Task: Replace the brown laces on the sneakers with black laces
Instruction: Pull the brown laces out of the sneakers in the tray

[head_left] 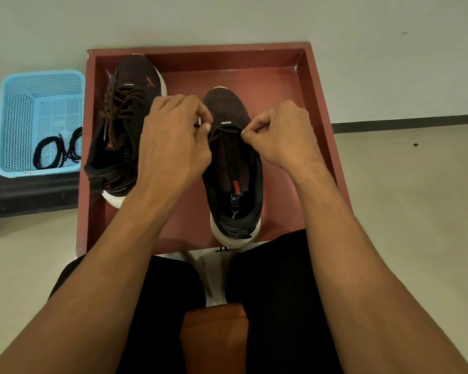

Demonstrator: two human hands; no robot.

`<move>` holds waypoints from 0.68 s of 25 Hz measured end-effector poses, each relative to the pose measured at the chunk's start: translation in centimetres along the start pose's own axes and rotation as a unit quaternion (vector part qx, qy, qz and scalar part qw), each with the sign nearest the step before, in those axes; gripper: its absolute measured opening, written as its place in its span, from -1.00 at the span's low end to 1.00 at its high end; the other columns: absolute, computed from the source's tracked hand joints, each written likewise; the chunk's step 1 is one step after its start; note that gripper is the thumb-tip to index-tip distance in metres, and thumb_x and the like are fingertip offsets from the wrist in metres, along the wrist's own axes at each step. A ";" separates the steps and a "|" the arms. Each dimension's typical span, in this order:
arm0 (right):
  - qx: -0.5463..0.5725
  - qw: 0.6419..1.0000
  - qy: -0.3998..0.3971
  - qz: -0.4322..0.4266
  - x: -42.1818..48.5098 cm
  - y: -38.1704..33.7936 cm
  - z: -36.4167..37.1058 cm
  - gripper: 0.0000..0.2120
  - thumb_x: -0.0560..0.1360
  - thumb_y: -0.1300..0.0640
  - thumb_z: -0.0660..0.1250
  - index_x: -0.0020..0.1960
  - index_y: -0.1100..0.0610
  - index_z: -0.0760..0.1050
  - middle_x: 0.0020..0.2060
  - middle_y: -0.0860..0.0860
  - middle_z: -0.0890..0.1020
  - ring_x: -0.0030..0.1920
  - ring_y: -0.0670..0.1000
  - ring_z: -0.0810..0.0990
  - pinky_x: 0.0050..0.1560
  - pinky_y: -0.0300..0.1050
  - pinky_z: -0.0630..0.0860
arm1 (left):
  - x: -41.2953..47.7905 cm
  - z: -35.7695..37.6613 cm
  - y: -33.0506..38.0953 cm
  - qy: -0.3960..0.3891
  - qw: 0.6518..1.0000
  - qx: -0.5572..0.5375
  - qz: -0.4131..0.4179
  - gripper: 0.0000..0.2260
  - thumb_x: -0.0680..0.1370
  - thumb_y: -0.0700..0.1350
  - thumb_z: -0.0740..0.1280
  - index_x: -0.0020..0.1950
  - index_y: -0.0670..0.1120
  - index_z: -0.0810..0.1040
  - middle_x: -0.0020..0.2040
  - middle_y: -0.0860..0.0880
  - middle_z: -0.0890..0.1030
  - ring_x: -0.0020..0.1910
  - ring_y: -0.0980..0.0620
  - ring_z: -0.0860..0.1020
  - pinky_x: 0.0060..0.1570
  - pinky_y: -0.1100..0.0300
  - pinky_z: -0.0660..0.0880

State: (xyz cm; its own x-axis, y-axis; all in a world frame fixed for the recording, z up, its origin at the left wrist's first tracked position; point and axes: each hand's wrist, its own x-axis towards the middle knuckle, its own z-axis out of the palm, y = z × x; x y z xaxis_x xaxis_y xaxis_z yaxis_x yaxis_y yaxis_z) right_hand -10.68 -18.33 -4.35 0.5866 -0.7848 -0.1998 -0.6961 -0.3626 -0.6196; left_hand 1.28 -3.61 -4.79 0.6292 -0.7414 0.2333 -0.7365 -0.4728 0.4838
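Two dark sneakers stand in a red-brown tray (316, 85). The left sneaker (127, 122) leans on its side and carries brown laces (119, 109). The right sneaker (234, 168) stands upright with toe pointing away. A thin dark lace (224, 129) runs across its lowest eyelets; its colour is hard to tell. My left hand (173, 141) pinches one end of that lace at the shoe's left side. My right hand (281, 136) pinches the other end at the right side. Loose black laces (57, 149) lie in a blue basket (19, 120).
The blue basket sits on a black bench (25, 193) left of the tray. My knees in black trousers (268, 292) are below the tray, with a brown seat edge (214, 333) between them. Pale tiled floor (416, 198) surrounds everything.
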 end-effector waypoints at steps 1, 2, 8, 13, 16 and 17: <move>0.003 1.000 0.000 -0.001 0.0 -0.1 0.0 -0.95 0.50 0.06 0.54 -0.14 -0.05 0.74 -0.32 -0.15 0.68 -0.27 -0.16 0.68 -0.17 -0.24 0.65 | 0.0 0.2 0.3 -0.013 1.000 0.014 0.022 -0.81 0.55 -0.06 0.42 0.16 0.02 0.60 0.13 0.07 0.63 0.25 -0.02 0.49 0.24 0.02 0.44; 0.006 1.000 -0.001 -0.003 0.0 -0.2 0.1 -0.95 0.50 0.06 0.54 -0.14 -0.06 0.74 -0.31 -0.15 0.69 -0.27 -0.16 0.68 -0.15 -0.21 0.67 | 0.1 0.4 0.8 -0.029 0.998 0.033 0.041 -0.73 0.53 -0.02 0.44 0.23 0.04 0.62 0.17 0.07 0.64 0.27 -0.04 0.50 0.25 0.01 0.41; 0.020 0.999 -0.014 -0.030 -0.3 -0.5 0.2 -0.96 0.49 0.03 0.55 -0.14 -0.06 0.74 -0.35 -0.14 0.69 -0.29 -0.16 0.70 -0.13 -0.14 0.71 | 0.5 1.4 1.2 -0.005 0.999 0.032 0.042 -0.87 0.50 0.01 0.51 0.02 0.03 0.76 0.03 0.06 0.72 0.01 -0.05 0.66 0.06 -0.12 0.57; 0.020 1.000 0.002 -0.009 -0.1 -0.2 0.2 -0.92 0.48 0.05 0.55 -0.18 -0.08 0.73 -0.35 -0.15 0.68 -0.30 -0.16 0.69 -0.16 -0.17 0.69 | 0.5 1.2 1.0 -0.003 0.999 -0.031 -0.033 -0.95 0.54 -0.03 0.46 -0.07 0.02 0.68 -0.10 0.11 0.69 -0.10 0.04 0.65 0.01 0.02 0.59; 0.022 1.000 0.016 0.002 0.2 0.2 -0.1 -0.94 0.48 0.06 0.55 -0.17 -0.07 0.75 -0.35 -0.15 0.68 -0.30 -0.17 0.68 -0.19 -0.26 0.65 | 0.6 0.4 -0.4 0.029 0.992 -0.087 -0.088 -0.95 0.57 -0.08 0.43 -0.08 -0.01 0.61 -0.15 0.15 0.67 -0.14 0.14 0.65 0.00 0.10 0.61; 0.020 1.000 0.018 0.002 0.2 0.3 -0.1 -0.94 0.48 0.06 0.55 -0.16 -0.07 0.75 -0.35 -0.16 0.68 -0.31 -0.18 0.67 -0.22 -0.30 0.63 | 0.5 0.1 -0.9 0.043 0.990 -0.093 -0.100 -0.95 0.57 -0.09 0.42 -0.06 -0.04 0.61 -0.13 0.14 0.67 -0.14 0.15 0.65 0.01 0.12 0.61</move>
State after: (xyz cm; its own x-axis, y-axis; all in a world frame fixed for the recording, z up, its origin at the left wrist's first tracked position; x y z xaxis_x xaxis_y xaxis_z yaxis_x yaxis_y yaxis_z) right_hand -10.78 -18.62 -4.49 0.5690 -0.8035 -0.1753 -0.6800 -0.3398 -0.6497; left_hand 2.22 -3.65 -5.16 0.7823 -0.5948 0.1847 -0.5416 -0.5033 0.6733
